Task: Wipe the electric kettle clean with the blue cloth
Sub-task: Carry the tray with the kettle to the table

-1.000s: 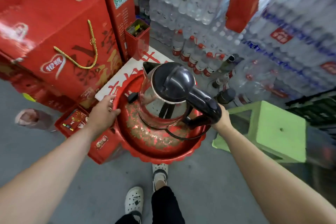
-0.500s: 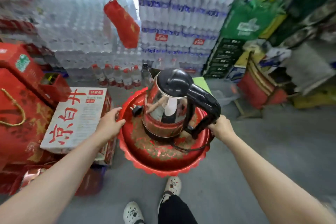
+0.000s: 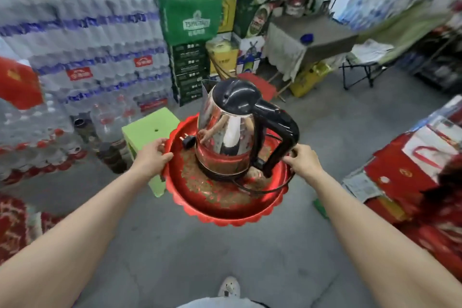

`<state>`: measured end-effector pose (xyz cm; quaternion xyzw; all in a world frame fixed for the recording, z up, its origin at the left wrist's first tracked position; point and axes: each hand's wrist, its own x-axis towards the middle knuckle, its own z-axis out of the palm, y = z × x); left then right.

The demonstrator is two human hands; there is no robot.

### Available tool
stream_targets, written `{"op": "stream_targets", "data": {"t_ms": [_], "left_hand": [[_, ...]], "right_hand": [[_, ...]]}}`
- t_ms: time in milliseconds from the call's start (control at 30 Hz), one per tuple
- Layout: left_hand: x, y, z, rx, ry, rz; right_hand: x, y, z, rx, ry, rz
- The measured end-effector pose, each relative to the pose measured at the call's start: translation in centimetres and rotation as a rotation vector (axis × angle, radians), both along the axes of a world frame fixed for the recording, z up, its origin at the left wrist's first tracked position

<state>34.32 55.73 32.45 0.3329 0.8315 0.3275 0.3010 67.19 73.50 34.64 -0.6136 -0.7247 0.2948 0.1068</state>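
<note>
From my head camera, I carry a red tray (image 3: pixel 225 210) in the air over the grey floor (image 3: pixel 225 257). My left hand (image 3: pixel 152 157) is curled around the tray's left rim, thumb on top. My right hand (image 3: pixel 303 161) is closed on the right rim, just beside the kettle's black handle (image 3: pixel 282 132). The kettle (image 3: pixel 230 132) stands upright in the middle of the tray, its plug (image 3: pixel 188 141) lying beside it. A green stool (image 3: pixel 150 130) stands on the floor beyond my left hand.
</note>
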Motion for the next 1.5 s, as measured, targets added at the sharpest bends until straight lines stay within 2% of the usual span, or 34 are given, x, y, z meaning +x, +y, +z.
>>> {"op": "stream_targets", "data": {"t_ms": [300, 433, 667, 833, 1100, 1500], "left_hand": [[9.9, 19.5, 0.2, 0.076, -0.041, -0.175], [11.7, 29.1, -0.6, 0.064, -0.065, -0.289], [14.6, 47.1, 0.3, 0.066, 0.024, -0.487], [17.3, 58.2, 1.6, 0.077, 0.059, -0.56], [23.7, 77.0, 1.3, 0.082, -0.032, -0.602], [32.8, 101.3, 2.1, 0.039, 0.001, -0.558]], "right_hand": [[12.7, 12.2, 0.9, 0.012, 0.057, -0.277], [15.8, 18.3, 0.6, 0.018, 0.086, -0.397], [19.5, 29.5, 0.1, 0.026, 0.115, -0.59], [22.1, 37.8, 0.9, 0.055, 0.085, -0.639], [28.7, 53.9, 0.6, 0.137, 0.11, -0.65], [37.0, 80.8, -0.3, 0.055, 0.174, -0.644]]}}
